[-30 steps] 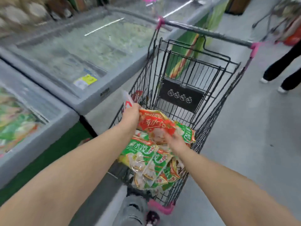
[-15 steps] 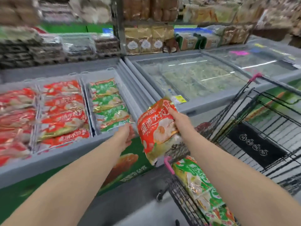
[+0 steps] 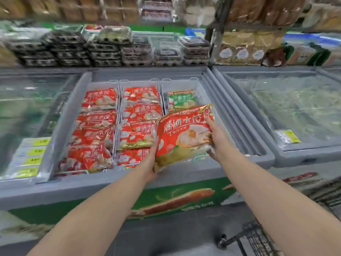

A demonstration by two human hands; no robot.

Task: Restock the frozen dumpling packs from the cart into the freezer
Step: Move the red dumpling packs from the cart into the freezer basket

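**Red pack held over the open freezer**

Head view: both forearms reach forward from the near edge toward the freezer [image 3: 110, 183], a grey chest with its top open and a green front panel [image 3: 184, 202] showing a sausage picture.

The red dumpling pack [image 3: 184, 133] is in the air over the near right part of the opening. It is tilted, with its printed face toward the camera and its top edge higher and further right. The left hand [image 3: 151, 163] grips the pack's lower left edge; its fingers lie behind the pack and are hidden. The right hand [image 3: 215, 141] is clamped on the right edge, thumb on the front near the upper corner, fingers behind. Whether the pack's bottom edge touches the freezer rim cannot be told.

Inside the freezer, wire dividers make 3 compartments.
- The left compartment [image 3: 96, 126] is filled with red packs from far to near.
- The middle compartment [image 3: 140, 122] also holds red packs in a row.
- In the right compartment a green pack [image 3: 181, 99] lies at the far end, partly hidden by the held pack.

To the left, a closed glass lid [image 3: 27, 108] carries yellow price labels [image 3: 31, 156]. To the right stands a second freezer [image 3: 295, 111] with its glass shut. The wire cart [image 3: 258, 241] shows only as a corner at the near right. Behind the freezers, shelves hold stacked dark trays [image 3: 92, 48] and brown bags [image 3: 239, 48], all blurred.
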